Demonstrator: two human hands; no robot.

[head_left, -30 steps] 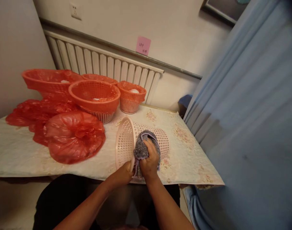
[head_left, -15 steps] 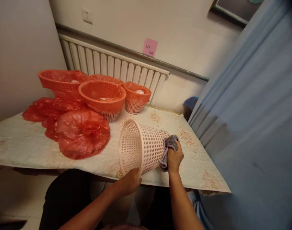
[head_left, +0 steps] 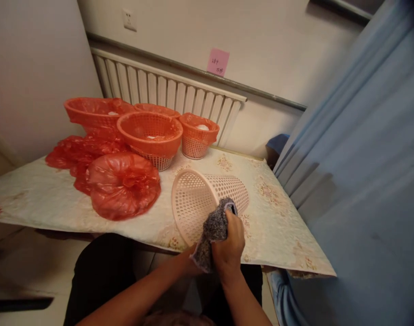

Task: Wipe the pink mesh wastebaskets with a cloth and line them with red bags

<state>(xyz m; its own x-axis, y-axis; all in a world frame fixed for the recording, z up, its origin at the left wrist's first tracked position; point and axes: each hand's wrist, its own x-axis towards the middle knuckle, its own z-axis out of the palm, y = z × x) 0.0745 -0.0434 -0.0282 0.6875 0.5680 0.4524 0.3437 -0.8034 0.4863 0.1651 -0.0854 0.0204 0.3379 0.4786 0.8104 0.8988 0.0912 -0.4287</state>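
A pale pink perforated wastebasket (head_left: 190,208) lies on its side on the table, its mouth facing left. My left hand (head_left: 192,261) is at the near edge of its rim; the cloth and basket hide the fingers, which were wrapped round that rim in the earlier frame. In my closed right hand (head_left: 230,242) is a dark grey cleaning cloth (head_left: 216,225) with a light purple edge. The cloth bunches up in front of the rim and hangs down over my left hand.
Several wastebaskets lined with red bags, one nearest (head_left: 152,136), stand at the back left. Crumpled red plastic bags (head_left: 123,188) lie before them on the flowered tablecloth (head_left: 278,226). A radiator (head_left: 159,86) is behind; a blue curtain (head_left: 356,181) hangs at right.
My right hand has brought the cloth from the basket's base end leftward and nearer to me, to the rim. My left hand stays by the rim. The view has shifted slightly.
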